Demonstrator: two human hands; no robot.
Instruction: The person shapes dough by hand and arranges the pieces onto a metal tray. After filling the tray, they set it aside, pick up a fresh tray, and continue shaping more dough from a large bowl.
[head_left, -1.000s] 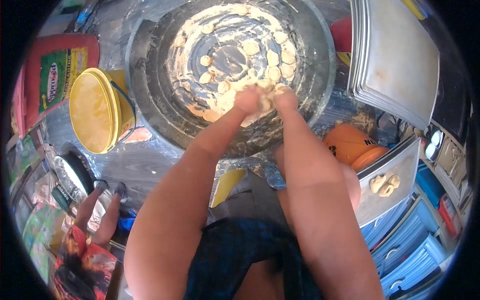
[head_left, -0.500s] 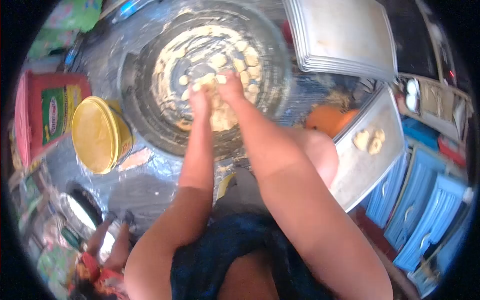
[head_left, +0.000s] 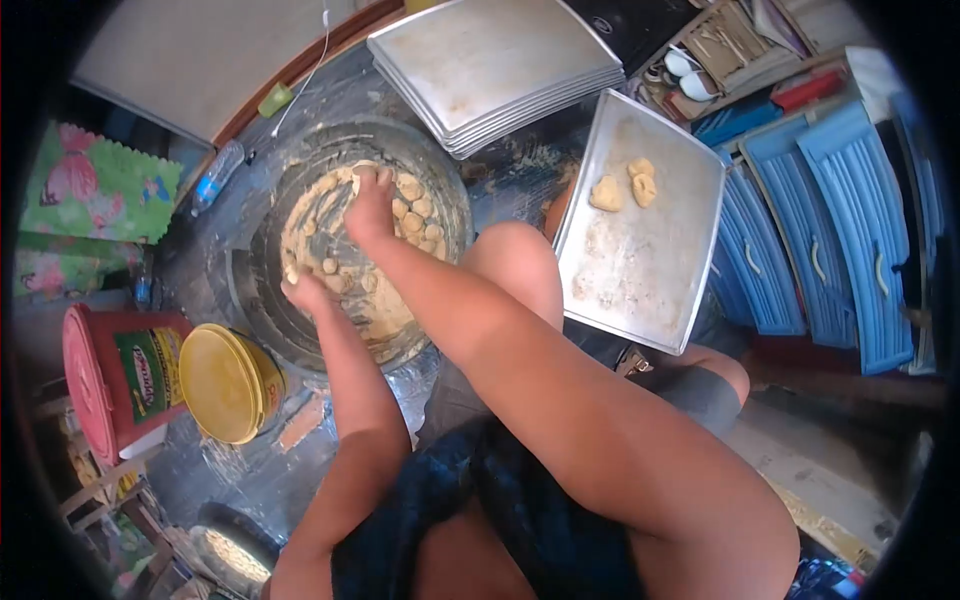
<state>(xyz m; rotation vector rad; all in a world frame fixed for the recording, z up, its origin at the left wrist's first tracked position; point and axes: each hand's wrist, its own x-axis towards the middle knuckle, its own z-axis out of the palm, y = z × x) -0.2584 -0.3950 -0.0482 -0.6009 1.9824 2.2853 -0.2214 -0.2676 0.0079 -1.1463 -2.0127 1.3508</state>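
Note:
A wide dark basin (head_left: 262,270), dusted inside with flour, stands on the floor before me. Several round dough balls (head_left: 411,222) lie in it, mostly toward its right side. Over the middle of the basin, my right hand (head_left: 370,208) has its fingers curled around a piece of dough, mostly hidden by the hand. My left hand (head_left: 309,294) is at the basin's near left part, fingers closed, with a pale bit of dough showing at the tips. To the right, a metal baking tray (head_left: 635,270) carries a few dough pieces (head_left: 606,193).
A stack of baking trays (head_left: 500,60) sits beyond the basin. On the left are a yellow bucket (head_left: 222,385), a red bucket (head_left: 90,385) and a plastic bottle (head_left: 216,180). Blue drawers or louvred panels (head_left: 775,230) stand at the right.
My hands were close together over the dough in the basin; now they are apart, the left nearer the basin's left side. The view has turned and shifted, showing more of the tray.

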